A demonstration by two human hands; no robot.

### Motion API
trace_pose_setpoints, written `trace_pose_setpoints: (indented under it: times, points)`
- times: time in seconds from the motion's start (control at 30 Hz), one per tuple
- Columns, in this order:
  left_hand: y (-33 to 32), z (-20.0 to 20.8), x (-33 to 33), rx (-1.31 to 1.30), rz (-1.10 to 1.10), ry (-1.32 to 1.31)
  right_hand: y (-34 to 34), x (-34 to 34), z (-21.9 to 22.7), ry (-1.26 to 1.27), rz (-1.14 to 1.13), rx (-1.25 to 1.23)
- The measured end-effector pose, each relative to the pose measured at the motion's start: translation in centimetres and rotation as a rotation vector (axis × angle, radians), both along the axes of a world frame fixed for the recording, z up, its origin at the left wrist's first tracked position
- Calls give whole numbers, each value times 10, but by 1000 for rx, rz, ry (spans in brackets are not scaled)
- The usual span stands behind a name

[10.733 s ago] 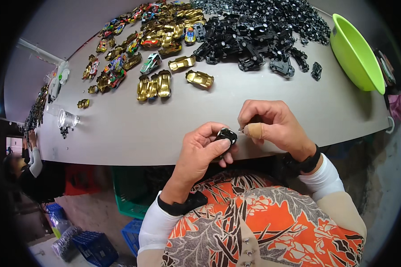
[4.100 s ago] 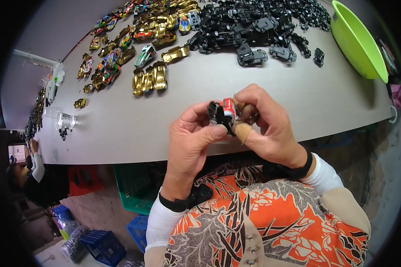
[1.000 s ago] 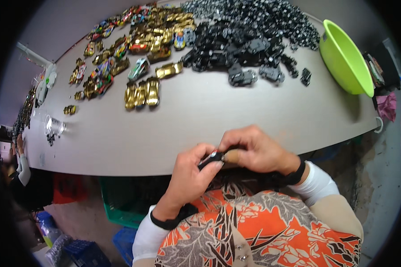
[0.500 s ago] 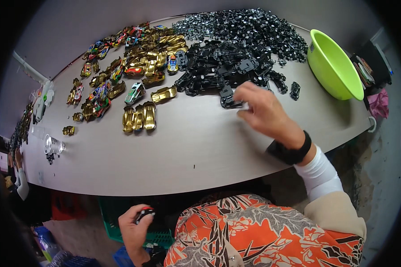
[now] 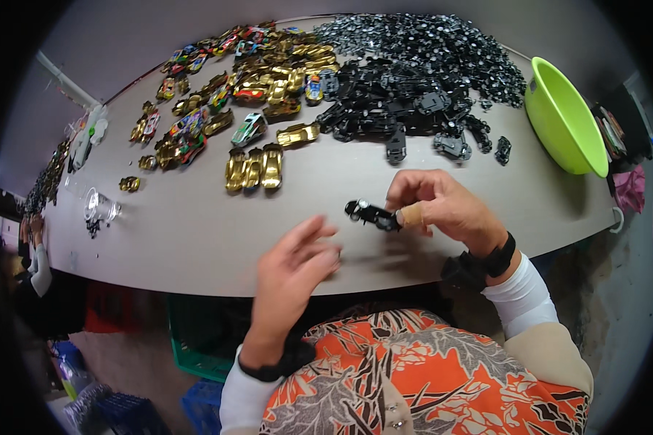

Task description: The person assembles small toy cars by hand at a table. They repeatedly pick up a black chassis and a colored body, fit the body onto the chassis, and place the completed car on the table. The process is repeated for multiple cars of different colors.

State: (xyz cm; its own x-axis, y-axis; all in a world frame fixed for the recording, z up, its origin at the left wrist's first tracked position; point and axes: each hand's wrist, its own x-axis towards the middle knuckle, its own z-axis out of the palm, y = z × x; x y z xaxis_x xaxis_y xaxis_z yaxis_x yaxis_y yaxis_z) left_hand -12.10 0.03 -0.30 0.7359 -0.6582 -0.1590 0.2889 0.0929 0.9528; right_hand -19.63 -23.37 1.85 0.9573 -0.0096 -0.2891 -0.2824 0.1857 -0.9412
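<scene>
My right hand grips a black toy car chassis by one end, above the near part of the table. A tan wrap covers one of its fingertips. To the left, my left hand reaches over the table edge with its fingers apart, and I see nothing in it. Beyond my hands lies a heap of black chassis, a single one in front of it. Gold car bodies stand side by side in a short row, with a green and white toy car behind them.
Small dark and silvery parts are heaped at the back. A lime-green basin stands tilted at the right. At the left are a clear cup and another person's hands. A green crate sits below the table edge.
My left hand has risen from above the crate toward the table, and the small toy car it held no longer shows. My right hand has come nearer from the heap, bringing the black chassis.
</scene>
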Motion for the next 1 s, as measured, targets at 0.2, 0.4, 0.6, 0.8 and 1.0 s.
trace_pose_setpoints:
  times: [0.2,0.4,0.6,0.8,1.0]
  points:
    - [-22,-12,7,-107,-63,68,22,8,-13,11,115,10]
    - [7,-14,21,-126,137,221,18,63,-13,-537,-78,-937]
    - [23,-13,17,-181,174,335,21,141,-33,-784,-65,-1259]
    - [29,-18,23,-178,145,317,21,130,-32,-594,23,-1113]
    - [-2,-23,24,-175,79,293,24,63,-10,-5,140,1]
